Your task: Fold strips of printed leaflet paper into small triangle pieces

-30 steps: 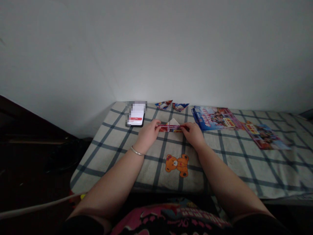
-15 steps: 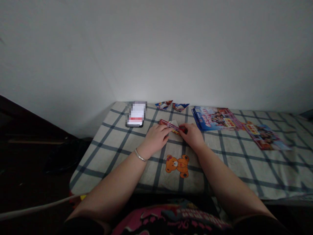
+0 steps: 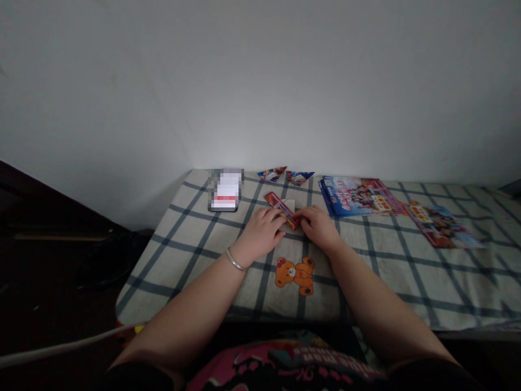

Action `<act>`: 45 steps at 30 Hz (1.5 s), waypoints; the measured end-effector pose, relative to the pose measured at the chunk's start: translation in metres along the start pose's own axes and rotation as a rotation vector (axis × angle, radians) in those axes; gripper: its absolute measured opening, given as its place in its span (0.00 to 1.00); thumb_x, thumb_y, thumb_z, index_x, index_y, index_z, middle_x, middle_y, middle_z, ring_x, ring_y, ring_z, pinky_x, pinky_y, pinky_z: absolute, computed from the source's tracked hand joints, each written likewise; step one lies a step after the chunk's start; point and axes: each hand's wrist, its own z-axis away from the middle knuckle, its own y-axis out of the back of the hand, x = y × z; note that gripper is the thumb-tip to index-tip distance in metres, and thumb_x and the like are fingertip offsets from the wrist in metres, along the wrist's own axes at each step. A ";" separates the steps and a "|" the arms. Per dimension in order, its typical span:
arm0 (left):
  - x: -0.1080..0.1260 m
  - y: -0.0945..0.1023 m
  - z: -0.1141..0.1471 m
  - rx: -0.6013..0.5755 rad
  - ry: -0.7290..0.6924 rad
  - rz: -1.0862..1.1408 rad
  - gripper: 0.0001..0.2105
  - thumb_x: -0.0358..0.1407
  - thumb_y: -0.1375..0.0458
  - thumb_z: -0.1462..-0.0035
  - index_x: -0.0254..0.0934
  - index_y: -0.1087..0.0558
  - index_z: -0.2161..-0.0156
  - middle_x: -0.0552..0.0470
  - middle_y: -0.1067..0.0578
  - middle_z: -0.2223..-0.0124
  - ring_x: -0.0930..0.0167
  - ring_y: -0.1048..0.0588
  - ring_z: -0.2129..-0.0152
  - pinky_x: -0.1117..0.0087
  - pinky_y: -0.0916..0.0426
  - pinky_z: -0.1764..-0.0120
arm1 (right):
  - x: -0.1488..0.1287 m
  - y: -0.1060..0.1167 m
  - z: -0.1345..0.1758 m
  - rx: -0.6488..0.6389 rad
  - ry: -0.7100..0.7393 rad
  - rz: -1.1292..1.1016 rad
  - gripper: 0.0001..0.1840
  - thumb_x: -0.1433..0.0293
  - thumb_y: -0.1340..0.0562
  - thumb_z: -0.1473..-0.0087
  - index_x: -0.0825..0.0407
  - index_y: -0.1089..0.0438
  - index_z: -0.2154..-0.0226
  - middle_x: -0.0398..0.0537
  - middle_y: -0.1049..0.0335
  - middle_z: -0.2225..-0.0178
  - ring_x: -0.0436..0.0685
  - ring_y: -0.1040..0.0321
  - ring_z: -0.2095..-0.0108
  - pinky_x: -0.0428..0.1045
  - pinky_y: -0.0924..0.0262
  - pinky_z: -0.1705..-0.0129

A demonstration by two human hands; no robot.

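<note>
Your folded paper [image 3: 278, 205] lies on the checked cloth [image 3: 195, 290] between your two hands; take it as the clock's centre, with twelve toward the wall [image 3: 260, 81]. Its red strip slants from between ten and eleven down to between four and five, and a pale corner [image 3: 290, 205] shows at its two o'clock side. At seven, your left hand [image 3: 262, 233] rests its bent fingers on the paper's near edge; you cannot tell from this view whether the thumb pinches beneath. At four, your right hand [image 3: 320, 225] has thumb and forefinger drawn together on the strip's lower end. A silvery bangle [image 3: 236, 260] circles your left wrist.

Beyond the paper, two small folded paper shapes, blue and red, stand near the wall: the left one [image 3: 271, 175] just before twelve, the right one [image 3: 300, 178] at one. Your phone [image 3: 227, 193] lies at ten, screen lit and partly blurred. Between two and three you have a stack of printed leaflets [image 3: 356, 196], and farther out at three a single leaflet [image 3: 443, 225]. A printed orange bear [image 3: 295, 275] sits just short of six. Off the cloth, in the dark at about eight, runs a white cord [image 3: 73, 343].
</note>
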 end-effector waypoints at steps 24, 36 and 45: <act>-0.001 0.001 -0.002 -0.073 -0.096 0.143 0.11 0.32 0.45 0.40 0.38 0.29 0.52 0.45 0.32 0.42 0.63 0.37 0.41 0.56 0.39 0.40 | -0.017 0.018 0.004 -0.174 0.289 0.264 0.09 0.71 0.42 0.41 0.50 0.26 0.62 0.52 0.26 0.63 0.60 0.35 0.56 0.55 0.42 0.51; -0.001 0.010 -0.006 -0.062 -0.064 0.124 0.09 0.31 0.47 0.39 0.38 0.23 0.60 0.48 0.24 0.53 0.66 0.28 0.52 0.58 0.33 0.47 | -0.009 0.007 0.003 -0.108 0.164 0.161 0.05 0.71 0.39 0.45 0.49 0.27 0.66 0.48 0.27 0.62 0.58 0.34 0.56 0.53 0.40 0.53; -0.004 0.006 -0.006 -0.045 -0.077 0.148 0.10 0.28 0.46 0.42 0.37 0.23 0.60 0.48 0.24 0.53 0.67 0.28 0.52 0.61 0.34 0.46 | -0.017 0.003 0.000 -0.086 0.107 0.286 0.05 0.70 0.39 0.46 0.50 0.31 0.73 0.49 0.30 0.68 0.59 0.34 0.62 0.54 0.41 0.55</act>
